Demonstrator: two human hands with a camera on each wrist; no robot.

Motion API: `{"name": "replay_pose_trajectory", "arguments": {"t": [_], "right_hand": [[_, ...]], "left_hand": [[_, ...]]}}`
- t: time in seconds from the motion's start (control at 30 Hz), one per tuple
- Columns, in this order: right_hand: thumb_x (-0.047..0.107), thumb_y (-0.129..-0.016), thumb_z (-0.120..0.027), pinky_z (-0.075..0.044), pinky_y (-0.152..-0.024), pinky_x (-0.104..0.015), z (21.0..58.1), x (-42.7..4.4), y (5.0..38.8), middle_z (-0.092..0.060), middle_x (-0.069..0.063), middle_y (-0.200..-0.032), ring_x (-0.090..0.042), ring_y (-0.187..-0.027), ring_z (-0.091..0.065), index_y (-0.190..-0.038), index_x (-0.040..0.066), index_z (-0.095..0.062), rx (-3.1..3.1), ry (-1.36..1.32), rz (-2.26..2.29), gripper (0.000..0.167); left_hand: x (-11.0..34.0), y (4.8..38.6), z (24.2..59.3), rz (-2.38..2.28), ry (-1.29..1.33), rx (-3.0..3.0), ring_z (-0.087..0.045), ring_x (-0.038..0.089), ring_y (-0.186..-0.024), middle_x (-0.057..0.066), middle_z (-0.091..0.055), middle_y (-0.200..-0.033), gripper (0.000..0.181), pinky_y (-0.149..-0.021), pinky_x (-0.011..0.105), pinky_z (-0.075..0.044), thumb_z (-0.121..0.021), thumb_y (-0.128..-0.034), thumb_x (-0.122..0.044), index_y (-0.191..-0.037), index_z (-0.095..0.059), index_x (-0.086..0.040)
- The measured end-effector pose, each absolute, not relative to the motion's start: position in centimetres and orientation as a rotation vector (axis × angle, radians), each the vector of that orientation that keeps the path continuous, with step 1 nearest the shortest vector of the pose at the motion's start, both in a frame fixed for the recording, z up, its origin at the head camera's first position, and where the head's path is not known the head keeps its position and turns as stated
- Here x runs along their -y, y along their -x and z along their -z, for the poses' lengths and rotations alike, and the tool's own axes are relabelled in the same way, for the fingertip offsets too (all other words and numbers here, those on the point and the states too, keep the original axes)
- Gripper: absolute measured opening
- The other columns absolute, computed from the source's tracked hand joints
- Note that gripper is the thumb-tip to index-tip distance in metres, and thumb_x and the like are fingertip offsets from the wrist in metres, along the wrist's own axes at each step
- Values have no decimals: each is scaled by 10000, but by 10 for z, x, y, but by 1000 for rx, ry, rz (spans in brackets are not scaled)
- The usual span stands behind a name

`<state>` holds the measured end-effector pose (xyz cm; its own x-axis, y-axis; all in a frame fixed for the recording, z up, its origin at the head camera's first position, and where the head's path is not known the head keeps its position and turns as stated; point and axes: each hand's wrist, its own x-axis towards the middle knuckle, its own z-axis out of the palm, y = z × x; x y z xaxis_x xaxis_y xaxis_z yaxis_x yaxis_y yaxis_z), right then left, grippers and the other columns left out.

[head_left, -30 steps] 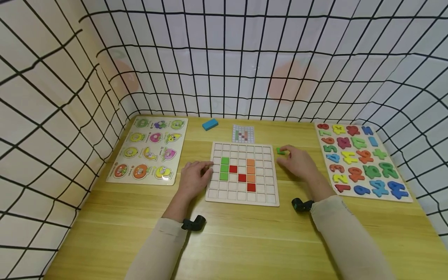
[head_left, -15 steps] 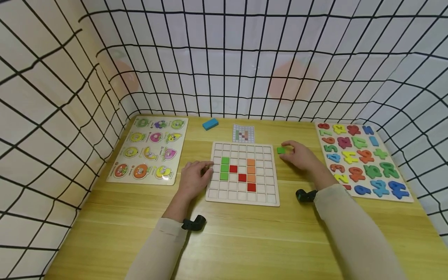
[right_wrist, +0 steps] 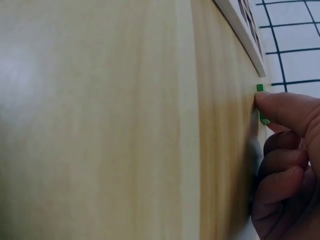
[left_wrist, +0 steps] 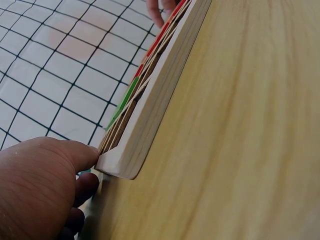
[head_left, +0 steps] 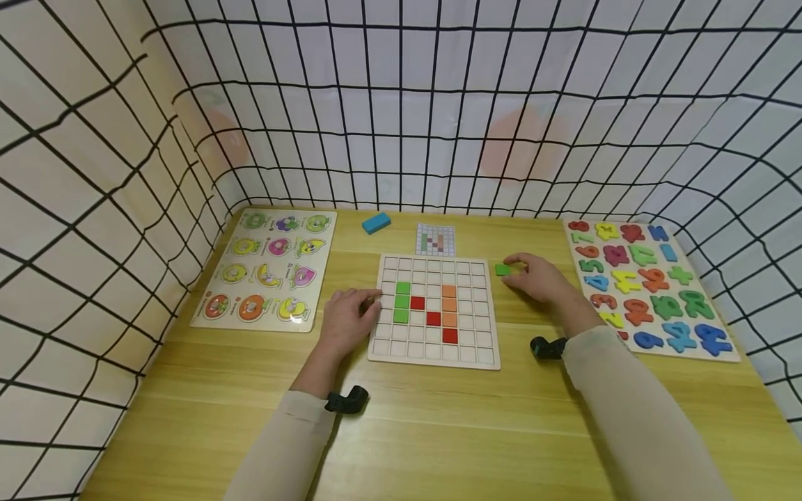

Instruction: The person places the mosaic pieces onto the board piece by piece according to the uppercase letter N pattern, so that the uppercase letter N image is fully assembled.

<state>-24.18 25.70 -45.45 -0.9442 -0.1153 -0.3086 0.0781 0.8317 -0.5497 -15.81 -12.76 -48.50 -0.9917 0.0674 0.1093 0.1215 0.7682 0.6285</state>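
Observation:
In the head view my left hand (head_left: 348, 321) rests at the left edge of a pale wooden grid board (head_left: 473, 353). The left wrist view shows the thumb (left_wrist: 80, 156) touching the board's edge, its other fingers loosely bent. Green squares (head_left: 402, 301), red squares (head_left: 434, 319) and orange squares (head_left: 449, 305) sit in the grid. Right of the board, my right hand (head_left: 537, 282) pinches a small green block (head_left: 502, 270) at the table surface. In the right wrist view the thumb covers the middle of this green block (right_wrist: 263, 119).
Behind the board lie a printed grid card (head_left: 435, 240) and a blue block (head_left: 376, 223). A fruit puzzle board (head_left: 307, 306) is at left, a number puzzle board (head_left: 683, 348) at right. Black netting (head_left: 401, 132) encloses the table's back and sides.
Over the second, my right hand has shifted slightly right and away from me, and more of the green block shows. My left hand and the grid board stay put.

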Motion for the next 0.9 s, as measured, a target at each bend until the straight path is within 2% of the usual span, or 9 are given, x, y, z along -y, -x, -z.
{"name": "replay_pose_trajectory", "arguments": {"t": [0.37,0.9], "right_hand": [[364,-1015,-605,-396,-697,-347,459,-255,242,-542,-98,-920,-228,-758,-492,-1430,114,-521,-2719,50,830,492],[345,-1027,-593,-403,-682,-342,463,-257,240,-575,-92,-913,-216,-723,-502,-1376,99,-551,-2761,90,823,429]], "left_hand": [[128,157,484,1032,159,2857,-513,221,-909,33,-712,-984,307,-846,386,-356,-642,-984,-289,-1270,-725,-215],[128,157,485,1026,170,2846,-524,230,-912,44,-724,-1003,304,-844,395,-362,-645,-980,-282,-1262,-729,-206]]}}
